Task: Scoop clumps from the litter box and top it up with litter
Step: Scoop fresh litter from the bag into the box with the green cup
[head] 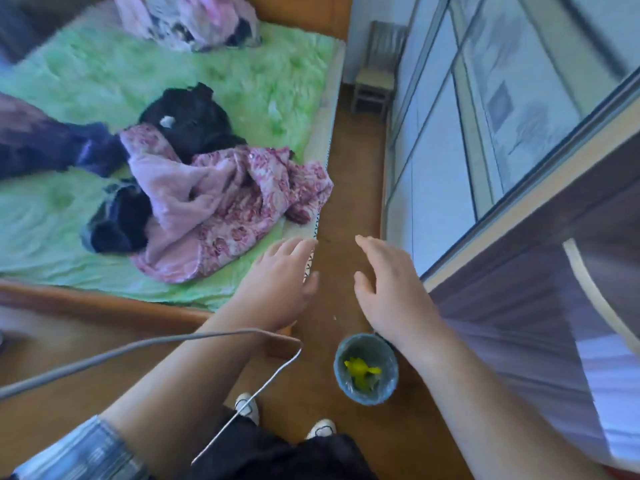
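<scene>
No litter box, scoop or litter bag shows in the head view. My left hand (280, 285) is stretched forward over the corner of the bed, palm down, fingers apart, holding nothing. My right hand (394, 292) reaches forward beside it over the wooden floor, also spread and empty. Below my right wrist stands a small round bin (365, 368) lined with a blue bag, with a yellow scrap inside.
A bed with a green fluffy cover (242, 81) fills the left, strewn with pink and dark clothes (221, 195). A wardrobe with sliding doors (485, 116) lines the right. A narrow strip of wooden floor (353, 168) leads to a small chair (377, 71). A grey cable (138, 348) crosses my left arm.
</scene>
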### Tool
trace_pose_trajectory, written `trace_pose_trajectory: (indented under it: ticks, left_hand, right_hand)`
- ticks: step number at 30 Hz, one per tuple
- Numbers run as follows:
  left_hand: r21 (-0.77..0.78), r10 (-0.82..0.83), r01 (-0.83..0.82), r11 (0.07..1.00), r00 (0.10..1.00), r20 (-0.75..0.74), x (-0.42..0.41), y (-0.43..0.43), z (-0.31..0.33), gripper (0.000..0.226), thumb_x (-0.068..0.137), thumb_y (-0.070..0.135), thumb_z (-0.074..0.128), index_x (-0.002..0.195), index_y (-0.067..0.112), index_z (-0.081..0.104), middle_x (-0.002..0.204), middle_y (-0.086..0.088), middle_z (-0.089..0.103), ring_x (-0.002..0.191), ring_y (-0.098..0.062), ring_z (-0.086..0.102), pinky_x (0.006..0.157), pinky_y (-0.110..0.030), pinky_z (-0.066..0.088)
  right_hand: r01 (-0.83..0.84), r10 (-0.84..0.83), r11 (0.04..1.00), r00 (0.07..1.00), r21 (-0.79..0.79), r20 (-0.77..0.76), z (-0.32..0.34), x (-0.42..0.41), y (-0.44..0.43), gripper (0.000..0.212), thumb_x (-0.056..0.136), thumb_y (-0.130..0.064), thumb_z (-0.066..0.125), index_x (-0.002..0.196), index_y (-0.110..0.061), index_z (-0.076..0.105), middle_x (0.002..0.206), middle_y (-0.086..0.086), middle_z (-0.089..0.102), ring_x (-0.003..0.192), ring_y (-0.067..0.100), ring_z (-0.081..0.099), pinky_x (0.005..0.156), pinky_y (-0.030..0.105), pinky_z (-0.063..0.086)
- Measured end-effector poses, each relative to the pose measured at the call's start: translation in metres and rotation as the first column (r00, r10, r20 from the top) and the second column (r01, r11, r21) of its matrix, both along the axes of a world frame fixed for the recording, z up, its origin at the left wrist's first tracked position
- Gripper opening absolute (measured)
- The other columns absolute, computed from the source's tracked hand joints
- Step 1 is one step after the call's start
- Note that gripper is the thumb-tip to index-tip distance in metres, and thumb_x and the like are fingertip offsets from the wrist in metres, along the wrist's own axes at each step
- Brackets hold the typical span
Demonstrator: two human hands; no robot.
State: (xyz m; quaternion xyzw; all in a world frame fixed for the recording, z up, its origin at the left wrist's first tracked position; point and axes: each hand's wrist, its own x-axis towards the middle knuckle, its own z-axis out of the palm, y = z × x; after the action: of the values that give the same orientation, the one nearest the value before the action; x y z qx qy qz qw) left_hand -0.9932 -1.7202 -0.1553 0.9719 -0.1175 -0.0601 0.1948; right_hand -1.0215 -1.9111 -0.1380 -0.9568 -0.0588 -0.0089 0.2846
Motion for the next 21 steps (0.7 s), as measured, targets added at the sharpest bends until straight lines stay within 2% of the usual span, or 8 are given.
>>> trace_pose_trajectory:
  ticks: [3,6,10,14,18,21]
  left_hand:
    - [-0.003,0.126,-0.126,0.992,0.989,0.075,-0.015,0.051,0.044,0.057,0.095,0.036,0.051,0.149,0.024,0.037,0.152,0.003,0.041,0.142,-0.02,0.032,0.115,-0.037,0.027]
    - [-0.025,0.249,-0.248,0.969,0.957,0.151,-0.035,0.108,0.075,0.056,0.096,0.037,0.049,0.149,0.025,0.036,0.154,0.003,0.038,0.143,-0.019,0.029,0.117,-0.039,0.027]
    - [-0.042,0.397,-0.397,0.917,0.897,0.193,-0.075,0.194,0.098,0.057,0.098,0.039,0.046,0.151,0.026,0.032,0.157,0.003,0.034,0.146,-0.02,0.025,0.118,-0.041,0.026]
    - [-0.013,0.564,-0.574,0.819,0.799,0.21,-0.135,0.296,0.108,0.063,0.097,0.043,0.047,0.154,0.027,0.026,0.159,0.001,0.03,0.147,-0.021,0.022,0.119,-0.04,0.024]
    - [0.009,0.703,-0.719,0.695,0.682,0.202,-0.213,0.405,0.121,0.064,0.098,0.045,0.044,0.155,0.03,0.02,0.163,0.002,0.022,0.15,-0.022,0.014,0.121,-0.037,0.013]
    - [0.026,0.786,-0.803,0.596,0.59,0.187,-0.276,0.49,0.123,0.064,0.098,0.048,0.042,0.156,0.031,0.02,0.164,0.001,0.017,0.152,-0.023,0.01,0.123,-0.039,0.011]
  right_hand:
    - [-0.148,0.149,0.989,0.985,-0.013,0.091,0.036,0.012,0.045,0.053,0.098,-0.022,0.053,0.15,-0.019,0.04,0.15,-0.004,0.042,0.143,0.01,0.028,0.12,0.028,0.024]
    - [-0.271,0.274,0.962,0.95,-0.04,0.147,0.061,0.018,0.101,0.054,0.099,-0.026,0.052,0.151,-0.019,0.039,0.153,-0.003,0.039,0.145,0.012,0.025,0.118,0.023,0.016]
    - [-0.427,0.434,0.901,0.882,-0.077,0.185,0.085,0.012,0.186,0.054,0.1,-0.029,0.05,0.152,-0.019,0.037,0.156,-0.001,0.035,0.147,0.013,0.02,0.122,0.03,0.015]
    - [-0.561,0.571,0.82,0.793,-0.111,0.212,0.101,-0.01,0.291,0.057,0.097,-0.033,0.047,0.152,-0.02,0.038,0.157,0.001,0.034,0.147,0.016,0.021,0.122,0.029,0.013]
    - [-0.662,0.663,0.744,0.712,-0.094,0.229,0.107,-0.055,0.414,0.056,0.096,-0.033,0.051,0.149,-0.021,0.042,0.156,0.001,0.036,0.147,0.017,0.022,0.124,0.039,0.015]
    - [-0.711,0.701,0.701,0.672,-0.058,0.239,0.109,-0.096,0.51,0.054,0.094,-0.029,0.055,0.146,-0.018,0.047,0.152,0.005,0.042,0.144,0.02,0.027,0.12,0.03,0.012]
